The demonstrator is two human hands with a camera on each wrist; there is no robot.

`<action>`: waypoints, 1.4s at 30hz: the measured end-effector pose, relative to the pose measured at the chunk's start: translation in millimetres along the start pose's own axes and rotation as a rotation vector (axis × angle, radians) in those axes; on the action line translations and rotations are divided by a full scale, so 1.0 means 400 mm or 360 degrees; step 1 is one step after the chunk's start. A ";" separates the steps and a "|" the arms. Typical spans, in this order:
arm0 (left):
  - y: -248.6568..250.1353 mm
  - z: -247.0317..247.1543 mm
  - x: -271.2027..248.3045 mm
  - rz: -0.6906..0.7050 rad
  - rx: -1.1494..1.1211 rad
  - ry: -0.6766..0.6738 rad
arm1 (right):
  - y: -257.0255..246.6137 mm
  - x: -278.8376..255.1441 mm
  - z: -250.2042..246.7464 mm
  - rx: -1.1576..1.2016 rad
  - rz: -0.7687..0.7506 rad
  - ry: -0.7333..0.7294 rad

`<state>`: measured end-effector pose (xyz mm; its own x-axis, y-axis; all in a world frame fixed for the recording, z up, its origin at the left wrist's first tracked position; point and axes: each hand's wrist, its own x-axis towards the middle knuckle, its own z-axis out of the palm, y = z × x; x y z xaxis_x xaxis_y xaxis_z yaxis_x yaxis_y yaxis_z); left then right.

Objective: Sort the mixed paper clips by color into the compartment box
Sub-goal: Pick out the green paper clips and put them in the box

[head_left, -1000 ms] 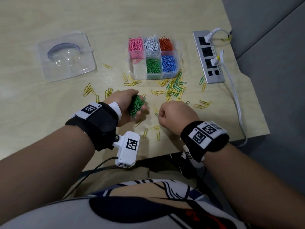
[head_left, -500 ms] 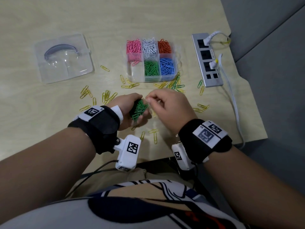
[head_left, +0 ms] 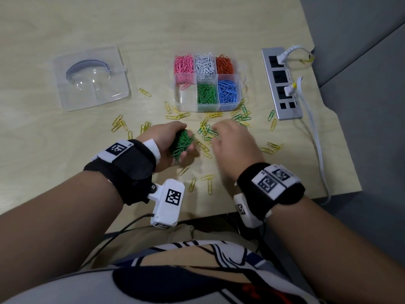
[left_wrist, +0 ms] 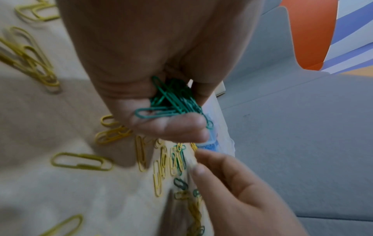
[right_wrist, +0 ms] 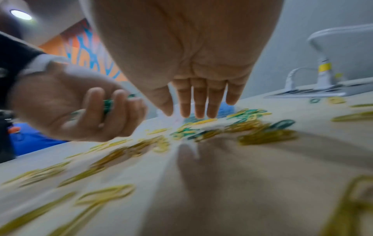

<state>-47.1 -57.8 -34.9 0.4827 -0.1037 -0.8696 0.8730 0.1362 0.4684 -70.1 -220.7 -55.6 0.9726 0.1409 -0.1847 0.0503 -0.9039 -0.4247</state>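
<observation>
L hand (head_left: 168, 143) curled round green clip bunch (head_left: 182, 145), R hand (head_left: 232, 143) fingers straight, empty, over loose yellow/green clips (head_left: 206, 133) just before compartment box (head_left: 207, 106).

Clear compartment box (head_left: 228, 106) holds sorted clips; yellow and green clips (head_left: 205, 130) scattered before it.

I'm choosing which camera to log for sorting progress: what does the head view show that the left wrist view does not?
Only the head view shows the whole compartment box with pink, white, orange, green and blue clips sorted, the clear lid and the power strip. Only the left wrist view shows close up the clips poking out under the left hand. Both show the green clips it grips, the open right hand and loose yellow clips.
</observation>
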 end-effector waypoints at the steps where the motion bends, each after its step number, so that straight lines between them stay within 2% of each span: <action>1: 0.000 -0.004 -0.001 0.0006 0.0005 0.0014 | 0.018 0.015 -0.009 0.0017 0.0114 0.0109; 3: -0.001 -0.012 -0.003 0.0002 0.0026 0.0039 | 0.055 0.047 -0.028 -0.0148 0.0186 0.0155; 6: -0.005 -0.017 -0.006 -0.0019 0.0037 0.0054 | 0.093 0.085 -0.050 -0.0538 0.0035 0.0008; 8: -0.008 -0.016 -0.010 -0.0023 0.0039 0.0051 | 0.101 0.097 -0.054 -0.0709 -0.0031 0.0014; 11: -0.008 -0.016 -0.012 -0.0021 0.0027 0.0044 | 0.092 0.108 -0.050 -0.0859 -0.0036 0.0059; 14: -0.006 -0.015 -0.010 -0.0027 0.0017 0.0039 | 0.083 0.111 -0.047 -0.0857 0.0010 0.0055; 16: -0.006 -0.015 -0.008 -0.0029 0.0003 0.0045 | 0.076 0.106 -0.055 -0.0755 0.0036 0.0069; 18: -0.006 -0.014 -0.004 -0.0035 -0.0026 0.0042 | 0.058 0.092 -0.061 -0.0430 0.0022 0.0150; 21: -0.004 -0.009 -0.004 -0.0072 -0.0076 0.0006 | -0.016 0.049 -0.059 0.0189 -0.0222 0.0153; 23: -0.001 -0.005 -0.003 -0.0076 -0.0057 0.0016 | -0.061 0.027 -0.046 0.0281 -0.0378 0.0015; 25: 0.002 -0.005 -0.004 -0.0071 -0.0048 0.0015 | -0.081 0.021 -0.038 0.0305 -0.0416 -0.0053; 29: 0.004 -0.015 -0.004 -0.0079 -0.0187 -0.0065 | -0.060 0.040 -0.041 0.0530 -0.0245 0.0129; 31: 0.003 -0.025 -0.005 -0.0064 -0.0213 -0.0052 | -0.032 0.067 -0.037 0.0274 -0.0065 0.0133; 34: 0.005 -0.036 -0.013 -0.0057 -0.0201 -0.0042 | -0.016 0.097 -0.022 -0.0148 0.0092 -0.0109; 36: 0.007 -0.043 -0.017 -0.0046 -0.0165 -0.0024 | -0.026 0.104 -0.009 -0.0275 0.0075 -0.0177; 40: 0.011 -0.060 -0.025 -0.0029 -0.0118 -0.0008 | -0.044 0.109 0.006 -0.0470 -0.0029 -0.0024; 42: 0.013 -0.067 -0.029 -0.0029 -0.0129 -0.0006 | -0.047 0.108 0.008 -0.0538 -0.0036 -0.0022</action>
<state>-50.2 -29.5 -26.6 0.4673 -0.1108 -0.8771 0.8731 0.2134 0.4383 -29.6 -196.4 -58.5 0.9674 0.1655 -0.1914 0.1462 -0.9830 -0.1111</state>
